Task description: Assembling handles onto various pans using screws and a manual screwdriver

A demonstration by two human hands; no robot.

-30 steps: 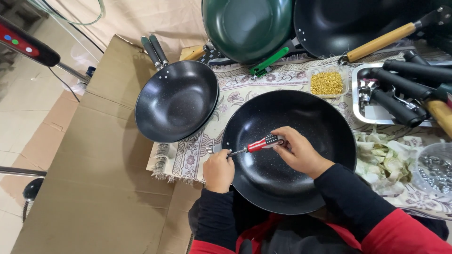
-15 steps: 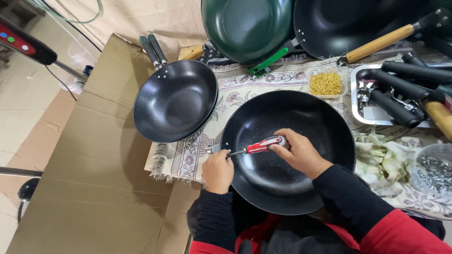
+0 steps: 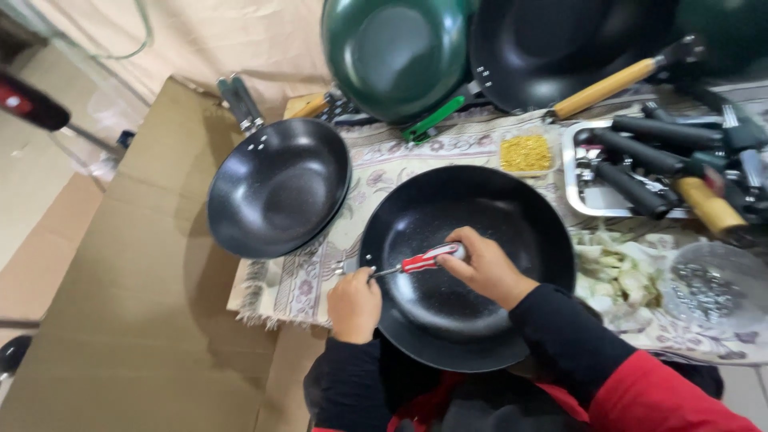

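Note:
A large black pan point(image 3: 472, 240) lies in front of me on a patterned cloth point(image 3: 304, 280). My right hand point(image 3: 480, 268) grips a screwdriver with a red and white handle point(image 3: 428, 258); its metal tip points left to the pan's rim near a bracket. My left hand point(image 3: 354, 306) is closed on the pan's left rim, just below the screwdriver tip. Both arms wear black sleeves with red cuffs.
A second black pan point(image 3: 276, 188) with a bare metal bracket rests to the left on brown cardboard point(image 3: 136, 320). A green pan point(image 3: 396, 52) and another black pan point(image 3: 560, 48) stand behind. A steel tray of black handles point(image 3: 664, 160), a small box of yellow screws point(image 3: 526, 152) and a clear bowl of metal parts point(image 3: 716, 288) sit right.
The hands and screwdriver stay at the pan's left rim. The view has shifted slightly; nothing else has visibly moved.

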